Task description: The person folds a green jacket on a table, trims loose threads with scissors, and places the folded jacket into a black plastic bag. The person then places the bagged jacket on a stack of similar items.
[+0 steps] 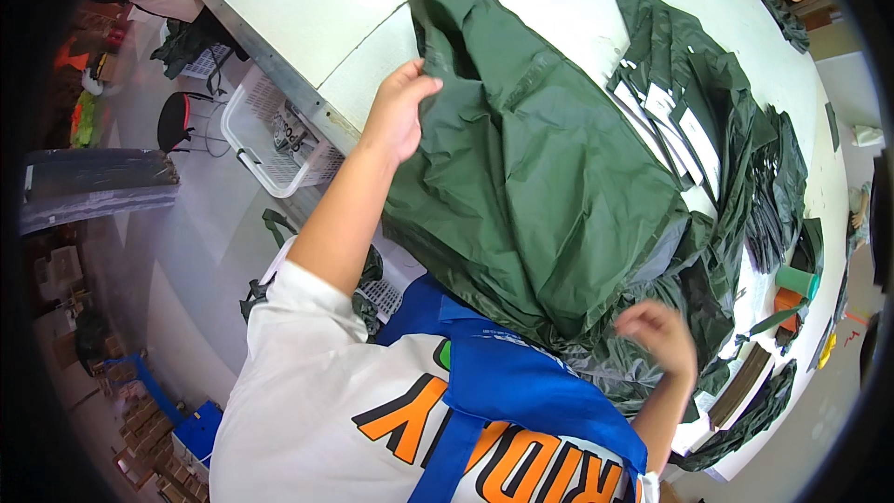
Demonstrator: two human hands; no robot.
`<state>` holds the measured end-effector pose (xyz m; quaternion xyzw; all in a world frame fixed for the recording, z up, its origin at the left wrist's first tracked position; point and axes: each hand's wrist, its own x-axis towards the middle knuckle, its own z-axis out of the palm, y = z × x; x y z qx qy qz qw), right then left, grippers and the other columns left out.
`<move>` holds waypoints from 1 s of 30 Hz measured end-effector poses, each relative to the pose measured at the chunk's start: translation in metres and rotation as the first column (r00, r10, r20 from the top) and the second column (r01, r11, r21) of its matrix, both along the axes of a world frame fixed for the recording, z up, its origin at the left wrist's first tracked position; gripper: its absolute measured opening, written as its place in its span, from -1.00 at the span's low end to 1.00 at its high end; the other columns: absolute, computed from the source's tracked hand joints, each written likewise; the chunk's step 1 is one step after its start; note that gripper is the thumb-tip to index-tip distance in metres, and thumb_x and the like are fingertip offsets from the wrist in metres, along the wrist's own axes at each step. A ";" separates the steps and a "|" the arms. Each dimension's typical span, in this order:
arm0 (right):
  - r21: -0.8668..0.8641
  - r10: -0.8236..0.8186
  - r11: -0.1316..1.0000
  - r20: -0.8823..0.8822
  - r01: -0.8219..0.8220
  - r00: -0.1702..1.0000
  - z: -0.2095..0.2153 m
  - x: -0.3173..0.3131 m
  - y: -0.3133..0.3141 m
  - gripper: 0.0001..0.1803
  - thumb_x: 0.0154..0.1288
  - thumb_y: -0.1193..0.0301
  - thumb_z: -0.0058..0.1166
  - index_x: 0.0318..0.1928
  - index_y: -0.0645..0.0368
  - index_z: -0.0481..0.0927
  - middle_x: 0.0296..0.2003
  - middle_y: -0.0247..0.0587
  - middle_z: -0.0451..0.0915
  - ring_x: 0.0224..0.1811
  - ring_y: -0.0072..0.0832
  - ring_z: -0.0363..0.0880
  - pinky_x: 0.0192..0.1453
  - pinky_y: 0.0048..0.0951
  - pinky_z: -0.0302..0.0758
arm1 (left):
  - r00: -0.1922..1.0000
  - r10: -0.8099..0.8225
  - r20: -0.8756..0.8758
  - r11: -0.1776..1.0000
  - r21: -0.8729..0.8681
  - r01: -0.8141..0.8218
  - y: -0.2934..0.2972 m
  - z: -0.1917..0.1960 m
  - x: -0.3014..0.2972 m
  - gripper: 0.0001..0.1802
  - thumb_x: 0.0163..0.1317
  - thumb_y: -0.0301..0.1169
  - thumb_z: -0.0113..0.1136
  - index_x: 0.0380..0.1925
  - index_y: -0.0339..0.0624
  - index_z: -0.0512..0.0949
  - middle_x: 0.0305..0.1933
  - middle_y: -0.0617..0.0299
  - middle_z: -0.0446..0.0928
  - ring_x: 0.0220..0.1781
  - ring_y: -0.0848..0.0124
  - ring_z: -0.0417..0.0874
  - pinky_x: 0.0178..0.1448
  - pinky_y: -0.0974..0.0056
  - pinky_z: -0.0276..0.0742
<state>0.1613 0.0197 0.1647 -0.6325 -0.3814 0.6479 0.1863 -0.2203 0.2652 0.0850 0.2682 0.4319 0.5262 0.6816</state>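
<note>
Nearest, the right hand (pixel 659 333), blurred, is shown with fingers loosely curled (whether anything is gripped cannot be told). The dark-green coated-fabric piece (pixel 559 168) is spread between both hands' fingers; its edge is pinched by the left hand (pixel 400 114). Creases are best smoothed away from that pinch, without tugging. The long axis is slanted from the right fingers to beyond the left, its gaping end being pointed away across the white table (pixel 358 5).
</note>
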 end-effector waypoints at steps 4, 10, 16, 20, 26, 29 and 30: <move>0.410 -0.108 0.912 0.197 0.019 0.974 0.008 0.006 0.113 -0.79 0.26 0.45 0.09 -0.13 0.29 0.55 -0.31 -0.35 0.56 -0.26 -0.63 0.48 -0.13 -0.60 0.41 | 0.989 -0.044 0.141 0.998 0.053 0.037 -0.047 0.037 -0.003 -0.68 0.16 -0.68 -0.06 -0.06 -0.41 0.48 -0.11 0.12 0.60 -0.12 0.41 0.62 0.02 0.32 0.53; 0.555 -0.092 0.805 0.463 -0.208 0.881 -0.103 -0.030 0.268 -0.45 0.29 0.18 0.08 0.18 0.28 0.42 0.12 0.06 0.48 0.18 -0.19 0.44 0.25 -0.29 0.34 | 0.993 -0.072 0.091 0.996 0.061 0.067 -0.065 0.051 0.003 -0.62 0.13 -0.68 -0.02 0.01 -0.41 0.47 -0.01 0.10 0.57 0.01 0.38 0.59 0.16 0.28 0.48; 0.377 -0.109 0.855 0.803 -0.357 0.586 -0.163 -0.090 0.339 -0.22 0.19 0.00 0.12 0.30 0.21 0.26 0.14 0.16 0.44 0.18 -0.01 0.42 0.25 -0.06 0.32 | 0.997 -0.066 0.043 0.997 0.036 0.064 -0.076 0.053 0.000 -0.62 0.11 -0.67 -0.05 -0.01 -0.43 0.47 -0.01 0.07 0.57 0.02 0.37 0.58 0.17 0.27 0.46; 0.229 0.076 0.871 0.812 -0.435 0.579 -0.145 -0.093 0.355 -0.40 0.15 0.13 0.20 0.12 0.20 0.44 -0.03 -0.02 0.58 0.02 -0.16 0.55 0.11 -0.10 0.40 | 0.997 -0.043 0.064 0.998 0.041 0.040 -0.079 0.056 -0.001 -0.72 0.25 -0.59 0.01 -0.05 -0.45 0.50 -0.09 0.10 0.60 -0.09 0.43 0.61 0.07 0.34 0.49; 0.224 -0.035 0.962 -0.456 0.153 0.889 -0.066 -0.067 0.318 -0.70 0.30 0.51 0.00 0.02 0.34 0.49 -0.14 -0.23 0.63 -0.16 -0.55 0.60 -0.05 -0.50 0.53 | 0.989 0.109 0.099 0.992 0.046 -0.114 -0.077 0.064 -0.011 -0.74 0.28 -0.54 0.04 -0.06 -0.42 0.51 -0.07 0.05 0.60 -0.06 0.34 0.62 0.11 0.23 0.52; 0.219 -0.091 0.942 -0.558 0.253 0.825 -0.036 -0.052 0.285 -0.70 0.33 0.48 0.02 0.05 0.30 0.49 -0.11 -0.24 0.63 -0.14 -0.53 0.60 0.02 -0.47 0.52 | 0.990 0.105 0.092 0.986 0.120 -0.115 -0.075 0.071 -0.015 -0.71 0.30 -0.51 0.03 -0.02 -0.45 0.47 -0.04 -0.02 0.58 -0.02 0.26 0.63 0.13 0.17 0.53; 0.236 -0.079 0.937 -0.580 0.259 0.810 -0.030 -0.049 0.278 -0.70 0.34 0.46 0.02 0.05 0.30 0.50 -0.11 -0.24 0.62 -0.14 -0.54 0.60 0.02 -0.47 0.52 | 0.994 0.083 0.076 0.985 0.147 -0.093 -0.073 0.080 -0.014 -0.70 0.30 -0.50 0.03 -0.02 -0.47 0.46 -0.04 -0.04 0.58 -0.02 0.25 0.63 0.13 0.17 0.53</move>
